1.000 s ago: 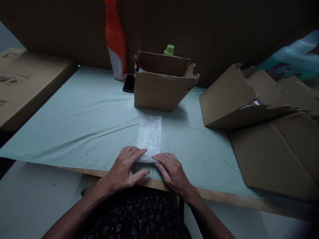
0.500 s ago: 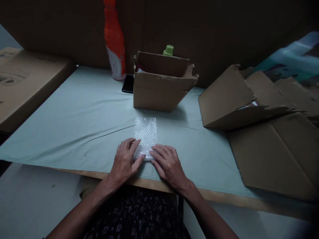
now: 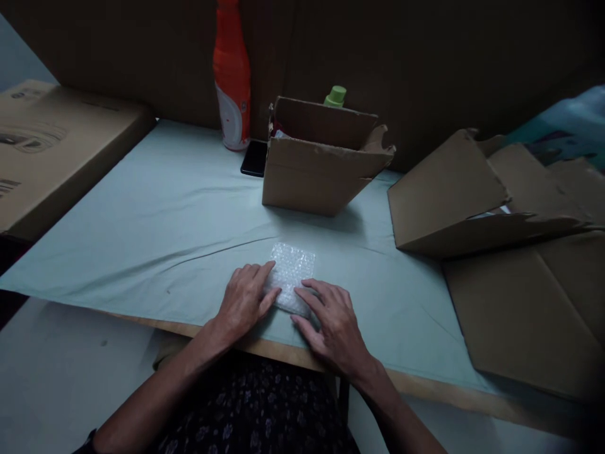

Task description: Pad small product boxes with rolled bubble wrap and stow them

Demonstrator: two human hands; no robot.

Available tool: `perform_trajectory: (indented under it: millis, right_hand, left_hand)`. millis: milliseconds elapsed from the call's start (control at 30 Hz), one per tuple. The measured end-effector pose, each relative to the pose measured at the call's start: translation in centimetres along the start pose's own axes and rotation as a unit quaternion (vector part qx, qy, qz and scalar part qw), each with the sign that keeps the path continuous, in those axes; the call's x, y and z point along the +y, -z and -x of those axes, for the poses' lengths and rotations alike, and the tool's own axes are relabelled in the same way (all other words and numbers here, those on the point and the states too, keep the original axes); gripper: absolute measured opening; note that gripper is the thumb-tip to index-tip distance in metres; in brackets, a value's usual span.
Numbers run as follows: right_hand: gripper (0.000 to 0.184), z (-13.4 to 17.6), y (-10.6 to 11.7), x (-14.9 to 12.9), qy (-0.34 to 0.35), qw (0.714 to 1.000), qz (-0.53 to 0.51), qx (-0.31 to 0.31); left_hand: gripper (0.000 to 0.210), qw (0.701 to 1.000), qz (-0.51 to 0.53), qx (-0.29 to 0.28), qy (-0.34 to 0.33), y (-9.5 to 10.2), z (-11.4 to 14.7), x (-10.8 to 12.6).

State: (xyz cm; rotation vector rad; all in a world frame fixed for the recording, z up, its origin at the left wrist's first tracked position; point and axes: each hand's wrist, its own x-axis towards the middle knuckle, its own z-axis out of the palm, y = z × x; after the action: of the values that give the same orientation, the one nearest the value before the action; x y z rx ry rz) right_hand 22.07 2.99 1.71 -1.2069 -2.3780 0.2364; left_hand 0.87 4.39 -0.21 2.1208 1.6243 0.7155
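Observation:
A small piece of bubble wrap (image 3: 293,270) lies on the cloth-covered table near its front edge, partly folded over at its near side. My left hand (image 3: 246,295) rests at its left edge, with the index finger and thumb stretched onto the wrap and apart from each other. At the right edge, my right hand (image 3: 334,320) touches the wrap with its fingertips, fingers curved and apart, thumb lower down by the near edge. Neither hand grips it. What may lie inside the fold cannot be made out.
Behind the wrap stands an open cardboard box (image 3: 312,176), with a black phone (image 3: 254,158) and an orange bottle (image 3: 232,82) to its left. A green cap (image 3: 336,96) shows behind it. Another open carton (image 3: 449,195) stands right; a large flat carton (image 3: 70,145) lies left.
The bubble wrap looks shorter and slightly turned, its far edge nearer to me. My right hand's thumb and fingers have spread apart. The view has shifted a little.

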Motion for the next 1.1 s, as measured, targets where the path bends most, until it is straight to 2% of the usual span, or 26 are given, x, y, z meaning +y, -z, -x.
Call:
perform_trajectory:
  millis: [67,167,200,267,333,400,433,500,533,600,667,733,800,867,933,967,1033,1100]
  right_hand:
    - [0.034,-0.3,-0.4,0.2,0.015,1.0,0.01,-0.02]
    - [0.027,-0.9,-1.0,0.9,-0.023,0.999,-0.034,0.021]
    - [0.026,-1.0,-1.1,1.0,-0.054,0.996,-0.065,0.041]
    - [0.026,-1.2,-1.1,1.0,-0.126,0.98,-0.14,0.057]
    - [0.026,-1.2,-1.0,0.5,-0.179,0.959,-0.219,0.032]
    - [0.024,-1.0,-0.8,-0.1,-0.187,0.942,-0.277,-0.003]
    - [0.022,-0.9,-0.6,-0.3,-0.179,0.94,-0.289,-0.01]
    - [0.021,-0.8,-0.2,-0.2,-0.164,0.946,-0.278,0.008]
    - [0.024,-0.8,0.0,0.0,-0.165,0.949,-0.267,0.024]
    - [0.042,-0.8,0.7,0.6,-0.182,0.943,-0.276,0.034]
    - [0.059,-0.8,1.2,1.2,-0.2,0.923,-0.327,-0.01]
    - [0.048,-0.8,1.4,1.7,-0.205,0.9,-0.379,-0.072]
    - [0.03,-0.7,1.2,2.2,-0.22,0.889,-0.395,-0.078]
    - [0.026,-0.5,1.0,3.0,-0.253,0.885,-0.389,-0.025]
    - [0.028,-0.3,0.8,3.8,-0.287,0.876,-0.386,0.025]
    - [0.03,-0.1,0.7,4.3,-0.296,0.871,-0.39,0.036]
    - [0.033,0.2,0.7,4.9,-0.301,0.865,-0.4,0.038]
    - [0.036,0.5,0.7,5.0,-0.3,0.867,-0.397,0.032]
  left_hand:
    - [0.044,0.999,0.029,0.018,0.02,0.0,-0.1,0.2]
    - [0.053,0.977,0.179,0.069,0.098,0.3,0.7,0.5]
    - [0.058,0.955,0.25,0.083,0.138,0.4,1.0,0.7]
    - [0.065,0.884,0.404,0.082,0.219,0.5,1.8,1.2]
    - [0.065,0.794,0.547,0.036,0.261,0.4,2.2,1.8]
    - [0.057,0.721,0.637,-0.01,0.274,0.1,2.3,2.4]
    - [0.052,0.698,0.659,-0.018,0.279,0.0,2.2,2.6]
    - [0.046,0.685,0.669,-0.011,0.289,-0.2,2.0,3.0]
    - [0.045,0.692,0.662,-0.008,0.288,-0.2,2.0,3.1]
    - [0.043,0.725,0.633,-0.016,0.272,-0.2,1.9,3.3]
    - [0.042,0.76,0.598,-0.031,0.252,-0.3,1.8,3.4]
    - [0.041,0.791,0.565,-0.054,0.228,-0.3,1.5,3.5]
    - [0.039,0.833,0.517,-0.061,0.187,-0.1,0.8,3.3]
    - [0.039,0.893,0.43,-0.018,0.133,0.7,-0.8,3.2]
    - [0.039,0.95,0.301,0.072,0.048,2.2,-3.5,3.2]
    - [0.039,0.967,0.225,0.119,-0.004,3.1,-5.3,3.2]
    - [0.039,0.972,0.082,0.194,-0.106,4.8,-9.5,3.4]
    - [0.045,0.96,-0.025,0.235,-0.15,6.2,-14.0,3.5]
